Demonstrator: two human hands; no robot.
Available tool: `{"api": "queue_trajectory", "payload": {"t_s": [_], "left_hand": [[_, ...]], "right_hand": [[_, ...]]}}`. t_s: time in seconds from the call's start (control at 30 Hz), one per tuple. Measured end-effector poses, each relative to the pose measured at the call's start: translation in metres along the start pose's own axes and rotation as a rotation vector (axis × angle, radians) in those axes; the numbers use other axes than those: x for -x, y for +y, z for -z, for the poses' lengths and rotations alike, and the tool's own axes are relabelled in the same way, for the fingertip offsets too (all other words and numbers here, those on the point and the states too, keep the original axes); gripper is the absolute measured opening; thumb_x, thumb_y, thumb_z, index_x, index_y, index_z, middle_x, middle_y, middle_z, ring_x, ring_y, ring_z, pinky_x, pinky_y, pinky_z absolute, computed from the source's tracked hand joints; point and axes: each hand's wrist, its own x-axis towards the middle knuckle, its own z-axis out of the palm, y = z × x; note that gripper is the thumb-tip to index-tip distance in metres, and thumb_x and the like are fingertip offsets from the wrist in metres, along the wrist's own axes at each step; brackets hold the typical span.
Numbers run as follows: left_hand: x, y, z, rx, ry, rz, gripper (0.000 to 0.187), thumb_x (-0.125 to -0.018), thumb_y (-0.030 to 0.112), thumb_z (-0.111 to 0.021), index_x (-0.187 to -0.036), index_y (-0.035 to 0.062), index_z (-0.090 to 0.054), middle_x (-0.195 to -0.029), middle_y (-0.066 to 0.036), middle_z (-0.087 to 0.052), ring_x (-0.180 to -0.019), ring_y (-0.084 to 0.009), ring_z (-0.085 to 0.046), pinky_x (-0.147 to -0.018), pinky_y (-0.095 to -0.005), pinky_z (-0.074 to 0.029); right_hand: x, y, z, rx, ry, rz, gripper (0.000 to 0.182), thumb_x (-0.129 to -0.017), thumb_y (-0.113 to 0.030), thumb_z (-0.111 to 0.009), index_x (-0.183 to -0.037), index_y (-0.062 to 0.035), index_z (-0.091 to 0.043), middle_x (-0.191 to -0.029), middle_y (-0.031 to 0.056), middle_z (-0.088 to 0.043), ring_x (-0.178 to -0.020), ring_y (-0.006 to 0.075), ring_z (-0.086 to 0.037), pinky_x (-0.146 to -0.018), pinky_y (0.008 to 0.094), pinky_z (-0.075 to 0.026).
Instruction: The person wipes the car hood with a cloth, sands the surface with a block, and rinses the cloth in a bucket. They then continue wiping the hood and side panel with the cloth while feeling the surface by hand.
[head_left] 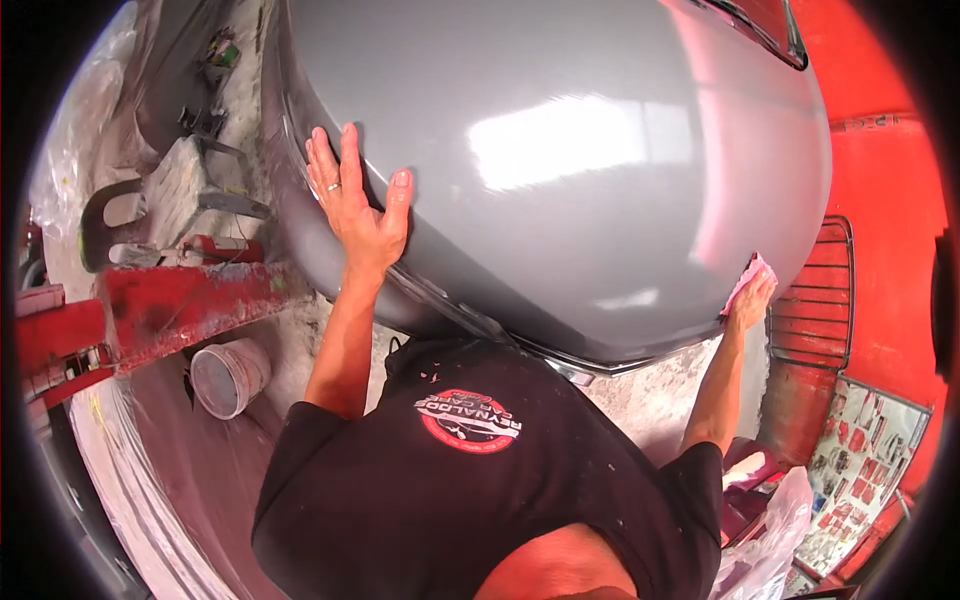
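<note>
A grey car hood (420,120) with a glossy surface fills the upper middle of the head view. My left hand (362,215) lies on its left edge with the fingers spread, a ring on one finger, and holds nothing. Over at the hood's right front edge, my right hand (752,300) presses a pink cloth (748,278) against the paint. The fingers of that hand are partly hidden by the cloth. Bright light reflects off the middle of the hood.
A red beam (190,310) juts in from the left, above a white bucket (228,378) on the floor. Beyond the beam is a dusty stool (205,185). On the right are a black wire rack (815,300) and a red wall (890,210). Plastic sheeting (785,525) hangs lower right.
</note>
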Motion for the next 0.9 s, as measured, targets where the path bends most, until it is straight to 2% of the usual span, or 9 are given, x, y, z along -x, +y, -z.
{"api": "queue_trajectory", "payload": {"t_s": [0.17, 0.33, 0.4, 0.47, 0.5, 0.53, 0.6, 0.7, 0.9], "left_hand": [[0.001, -0.003, 0.000, 0.009, -0.010, -0.015, 0.072, -0.089, 0.037, -0.067, -0.148, 0.0049, -0.042, -0.157, -0.028, -0.025, -0.146, -0.0464, -0.022, -0.118, -0.0557, -0.015], [-0.002, 0.006, 0.003, 0.049, -0.026, 0.031, 0.066, -0.092, 0.030, -0.066, -0.147, 0.0036, -0.044, -0.157, -0.027, -0.027, -0.146, -0.0419, -0.025, -0.118, -0.0496, -0.020], [-0.020, -0.017, 0.018, 0.182, -0.012, 0.081, 0.045, -0.098, 0.020, -0.056, -0.139, -0.0005, -0.052, -0.145, -0.023, -0.046, -0.137, -0.0345, -0.042, -0.115, -0.0457, -0.030], [-0.088, -0.015, 0.075, -0.100, 0.163, -0.346, 0.041, -0.105, 0.027, -0.040, -0.125, -0.0017, -0.062, -0.127, -0.013, -0.064, -0.119, -0.0293, -0.056, -0.104, -0.0409, -0.043], [-0.125, -0.008, 0.119, -0.091, 0.278, -0.278, 0.039, -0.103, 0.027, -0.044, -0.116, -0.0008, -0.068, -0.116, -0.013, -0.068, -0.118, -0.0284, -0.058, -0.101, -0.0408, -0.047], [-0.143, 0.015, 0.174, -0.716, 0.417, -0.704, 0.034, -0.101, 0.024, -0.047, -0.114, 0.0006, -0.068, -0.111, -0.013, -0.070, -0.111, -0.0264, -0.063, -0.095, -0.0362, -0.051], [-0.166, 0.061, 0.242, -0.387, 0.649, -0.946, 0.034, -0.101, 0.024, -0.047, -0.114, 0.0006, -0.068, -0.110, -0.013, -0.070, -0.111, -0.0262, -0.063, -0.094, -0.0362, -0.051], [-0.151, 0.102, 0.266, -0.003, 0.689, -1.037, 0.034, -0.101, 0.024, -0.047, -0.113, 0.0006, -0.068, -0.110, -0.013, -0.070, -0.109, -0.0259, -0.063, -0.093, -0.0361, -0.051], [-0.126, 0.107, 0.261, 0.009, 0.573, -0.903, 0.033, -0.100, 0.023, -0.047, -0.112, 0.0006, -0.068, -0.108, -0.012, -0.069, -0.107, -0.0253, -0.063, -0.091, -0.0360, -0.051]], "right_hand": [[-0.013, 0.046, -0.025, 0.062, 0.063, 0.161, 0.063, -0.102, -0.048, -0.039, -0.141, -0.0002, -0.051, -0.151, 0.0219, -0.041, -0.143, 0.0349, -0.034, -0.119, 0.0378, -0.024], [0.010, -0.008, 0.002, -0.055, 0.100, 0.013, 0.061, -0.101, -0.049, -0.040, -0.141, -0.0049, -0.052, -0.149, 0.0202, -0.045, -0.141, 0.0341, -0.038, -0.117, 0.0399, -0.028], [0.001, 0.003, -0.008, -0.032, 0.122, -0.038, 0.062, -0.101, -0.050, -0.040, -0.143, -0.0052, -0.050, -0.149, 0.0200, -0.045, -0.141, 0.0334, -0.038, -0.117, 0.0397, -0.028], [-0.006, 0.033, -0.028, 0.108, 0.143, 0.112, 0.065, -0.100, -0.052, -0.039, -0.145, -0.0050, -0.047, -0.151, 0.0200, -0.043, -0.142, 0.0335, -0.036, -0.117, 0.0394, -0.028], [-0.007, 0.034, -0.030, 0.109, 0.154, 0.101, 0.065, -0.100, -0.052, -0.039, -0.145, -0.0050, -0.047, -0.151, 0.0200, -0.043, -0.142, 0.0335, -0.036, -0.117, 0.0394, -0.028], [-0.006, 0.032, -0.031, 0.131, 0.151, 0.088, 0.066, -0.100, -0.052, -0.038, -0.145, -0.0045, -0.047, -0.151, 0.0203, -0.042, -0.142, 0.0342, -0.036, -0.117, 0.0396, -0.028], [0.002, 0.021, -0.026, 0.154, 0.153, 0.064, 0.067, -0.100, -0.052, -0.038, -0.146, -0.0039, -0.046, -0.152, 0.0206, -0.041, -0.142, 0.0349, -0.036, -0.117, 0.0398, -0.028], [0.015, -0.004, -0.010, 0.080, 0.153, 0.006, 0.066, -0.099, -0.051, -0.039, -0.144, -0.0027, -0.047, -0.151, 0.0220, -0.042, -0.138, 0.0376, -0.040, -0.116, 0.0422, -0.029], [0.010, 0.009, -0.016, 0.160, 0.161, 0.035, 0.066, -0.100, -0.052, -0.040, -0.143, -0.0025, -0.049, -0.149, 0.0207, -0.045, -0.137, 0.0360, -0.042, -0.115, 0.0418, -0.031]]}}
